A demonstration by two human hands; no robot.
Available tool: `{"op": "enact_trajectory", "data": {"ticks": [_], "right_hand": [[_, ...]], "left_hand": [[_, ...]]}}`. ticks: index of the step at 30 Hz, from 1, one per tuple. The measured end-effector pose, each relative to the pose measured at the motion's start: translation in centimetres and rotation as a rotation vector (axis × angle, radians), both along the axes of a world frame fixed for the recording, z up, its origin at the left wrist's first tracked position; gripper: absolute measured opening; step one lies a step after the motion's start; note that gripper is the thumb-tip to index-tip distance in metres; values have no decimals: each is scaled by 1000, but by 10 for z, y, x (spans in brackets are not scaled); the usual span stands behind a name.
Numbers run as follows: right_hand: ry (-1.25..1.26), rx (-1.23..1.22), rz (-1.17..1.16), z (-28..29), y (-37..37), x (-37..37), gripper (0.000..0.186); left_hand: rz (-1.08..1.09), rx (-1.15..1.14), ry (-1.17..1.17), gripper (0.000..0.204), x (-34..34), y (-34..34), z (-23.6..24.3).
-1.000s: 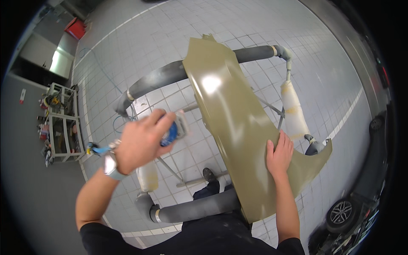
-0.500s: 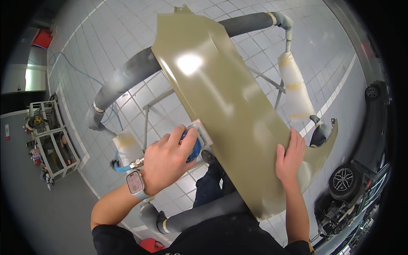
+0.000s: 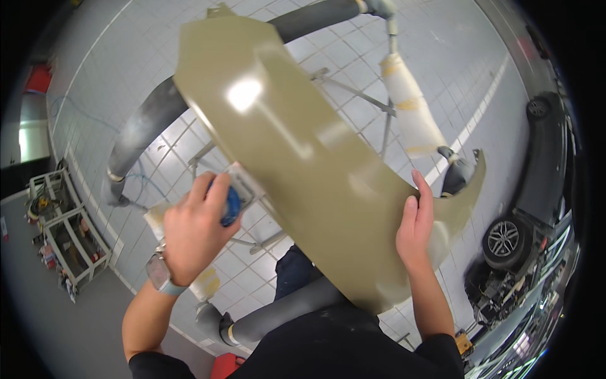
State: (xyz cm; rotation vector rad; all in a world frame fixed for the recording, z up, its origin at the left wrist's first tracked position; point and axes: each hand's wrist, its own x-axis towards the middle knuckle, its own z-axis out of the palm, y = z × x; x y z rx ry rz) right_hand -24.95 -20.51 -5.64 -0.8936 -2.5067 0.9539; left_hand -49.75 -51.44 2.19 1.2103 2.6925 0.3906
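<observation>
A long, olive-green car fender [image 3: 315, 183] lies slantwise in front of me on a padded stand. My left hand [image 3: 197, 232], with a watch on its wrist, is closed round a blue-bodied sander [image 3: 231, 205]. The sander's flat rectangular pad [image 3: 249, 184] is at the fender's left edge; whether it presses on the surface cannot be made out. On the other side, my right hand [image 3: 416, 222] rests by the fender's right edge near its cut-out. Its fingers are stretched out and it holds nothing.
Dark foam-wrapped stand arms [image 3: 148, 129] curve round the fender, with a white wrapped post [image 3: 413, 107] at right. A metal frame cart [image 3: 66, 221] stands at far left. Cars and a wheel [image 3: 504, 240] line the right side. A red object [image 3: 226, 365] lies below.
The whole view has shifted, so the fender sits further left. The sander has moved slightly toward the fender's far end along its left edge. My right hand has turned somewhat onto its side.
</observation>
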Motion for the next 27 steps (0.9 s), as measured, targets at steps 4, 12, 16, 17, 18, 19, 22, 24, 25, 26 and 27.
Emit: {"op": "enact_trajectory", "data": {"ticks": [4, 12, 16, 17, 18, 19, 22, 24, 25, 26, 27], "right_hand": [[-37, 18, -242, -1, 46, 25, 40], [-259, 243, -148, -25, 68, 42, 38], [-273, 234, -169, -20, 66, 36, 36], [-265, 239, -167, -20, 66, 34, 36], [-258, 241, -167, -19, 66, 33, 35], [-259, 219, -180, -18, 64, 34, 35], [-257, 203, -153, -21, 67, 39, 34], [-69, 45, -228, -24, 75, 51, 37], [76, -40, -238, -27, 82, 60, 39], [22, 75, -342, -28, 94, 74, 41], [5, 177, -420, -26, 111, 94, 43]], "left_hand": [[-118, -37, 7, 67, 17, 2, 3], [-73, -70, 26, 66, 19, 3, 2], [-25, -45, 63, 65, 15, 11, 7], [-33, -21, 53, 65, 22, 16, 12], [-45, 0, 42, 65, 34, 24, 17], [-63, 31, 23, 64, 45, 34, 20], [-193, 53, 29, 64, 71, 76, 28], [-268, 43, 21, 64, 80, 105, 30], [-295, 39, 18, 64, 83, 120, 30], [-314, 37, 3, 63, 86, 133, 31], [-341, 21, 8, 63, 90, 143, 34]]}}
